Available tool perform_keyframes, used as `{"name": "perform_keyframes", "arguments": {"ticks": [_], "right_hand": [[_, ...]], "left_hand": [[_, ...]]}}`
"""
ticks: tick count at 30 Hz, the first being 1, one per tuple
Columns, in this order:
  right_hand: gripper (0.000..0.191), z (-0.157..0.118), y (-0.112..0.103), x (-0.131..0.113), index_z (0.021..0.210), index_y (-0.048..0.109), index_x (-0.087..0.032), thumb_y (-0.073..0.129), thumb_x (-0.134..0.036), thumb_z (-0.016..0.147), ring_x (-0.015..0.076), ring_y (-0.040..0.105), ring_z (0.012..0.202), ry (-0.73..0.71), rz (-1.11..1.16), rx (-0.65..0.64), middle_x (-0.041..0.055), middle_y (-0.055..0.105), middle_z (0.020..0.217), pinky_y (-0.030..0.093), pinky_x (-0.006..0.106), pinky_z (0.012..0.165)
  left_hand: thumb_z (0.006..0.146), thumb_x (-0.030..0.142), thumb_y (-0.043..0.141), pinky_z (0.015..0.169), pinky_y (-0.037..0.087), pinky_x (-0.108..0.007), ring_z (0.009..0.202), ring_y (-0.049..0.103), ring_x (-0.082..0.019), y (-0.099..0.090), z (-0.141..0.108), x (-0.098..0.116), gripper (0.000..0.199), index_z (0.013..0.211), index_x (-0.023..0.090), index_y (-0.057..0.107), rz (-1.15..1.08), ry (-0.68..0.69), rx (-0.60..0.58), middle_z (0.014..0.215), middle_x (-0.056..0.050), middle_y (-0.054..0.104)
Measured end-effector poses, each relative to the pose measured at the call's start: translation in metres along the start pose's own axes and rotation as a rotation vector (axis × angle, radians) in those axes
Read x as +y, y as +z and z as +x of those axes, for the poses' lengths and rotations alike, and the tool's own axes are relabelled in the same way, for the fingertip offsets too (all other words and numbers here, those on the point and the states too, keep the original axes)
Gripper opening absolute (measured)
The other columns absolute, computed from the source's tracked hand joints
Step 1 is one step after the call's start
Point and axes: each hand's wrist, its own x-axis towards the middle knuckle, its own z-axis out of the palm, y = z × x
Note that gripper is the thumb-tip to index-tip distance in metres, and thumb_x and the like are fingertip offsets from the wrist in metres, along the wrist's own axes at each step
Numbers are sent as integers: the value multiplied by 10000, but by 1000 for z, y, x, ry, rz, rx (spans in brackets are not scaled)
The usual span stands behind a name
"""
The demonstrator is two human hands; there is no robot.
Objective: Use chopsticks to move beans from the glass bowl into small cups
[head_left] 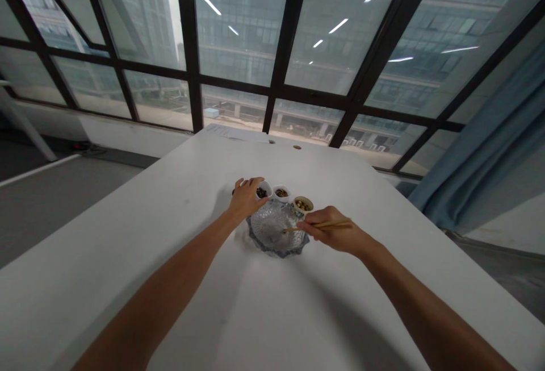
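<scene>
My left hand [247,197] has its fingers around the side of a small white bowl [269,188] holding dark pieces. Beside that bowl stands another white bowl [281,192] with brownish pieces, then a pale tan bowl [303,205] with yellowish round pieces. In front of the three bowls lies a clear, wavy-rimmed glass plate [272,240]. My right hand [330,228] grips a pair of wooden chopsticks [340,225] at the plate's right side. Their tips are over the middle of the plate, where a tiny dark item shows, too small to make out.
All this stands on a long white table [191,195]. At its far end are sheets of paper [242,134] and two small brownish round items [297,147]. Windows rise behind it, a blue curtain [489,144] hangs at the right, and a white metal frame [28,124] stands at the left.
</scene>
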Motion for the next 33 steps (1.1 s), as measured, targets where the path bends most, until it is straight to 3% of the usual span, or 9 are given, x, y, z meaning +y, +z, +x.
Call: {"name": "perform_keyframes", "arguments": {"ticks": [6,11,16,21,23,28,33], "right_hand": [[532,1,12,-23,546,507,-203,402,-447,1008,101,388,452,-217,-225,-81,5,517,510,301,261,492],[534,-3,10,-17,539,515,-207,442,-478,993,98,431,436,-156,-194,-35,0,536,502,323,253,477],[488,-16,2,10,600,634,-198,552,-565,912,128,570,410,144,86,200,15,614,479,430,231,409],[507,-20,0,47,639,634,-167,714,-660,724,141,573,363,317,548,717,46,654,505,433,232,317],[512,-18,-1,58,652,621,-164,755,-658,672,129,553,345,339,672,838,38,641,488,398,216,290],[491,-8,-3,58,678,611,-166,744,-638,698,122,543,344,319,709,878,36,638,493,380,212,289],[471,16,14,30,701,635,-191,601,-640,841,157,598,416,192,433,889,48,675,554,471,269,387]], "left_hand": [[829,396,679,1166,252,-472,1236,565,-261,-1,0,1,539,1309,256,476,-1,0,6,1341,-73,615],[832,392,673,1164,253,-475,1236,566,-259,-1,1,1,528,1308,272,480,-5,-4,0,1351,-66,608],[828,386,678,1168,250,-478,1248,558,-254,0,1,1,532,1304,255,481,-17,1,-2,1350,-73,609],[824,390,681,1167,256,-477,1239,565,-258,0,0,1,531,1301,259,487,-21,-1,11,1336,-72,617],[823,395,681,1166,257,-474,1231,570,-259,0,0,0,530,1299,267,488,-16,-5,14,1333,-67,620],[821,398,684,1164,260,-477,1220,576,-262,1,0,0,539,1302,265,482,-6,-5,6,1330,-67,621],[818,398,690,1164,260,-473,1225,575,-262,2,1,-1,538,1299,274,483,-1,-6,7,1339,-62,618]]}}
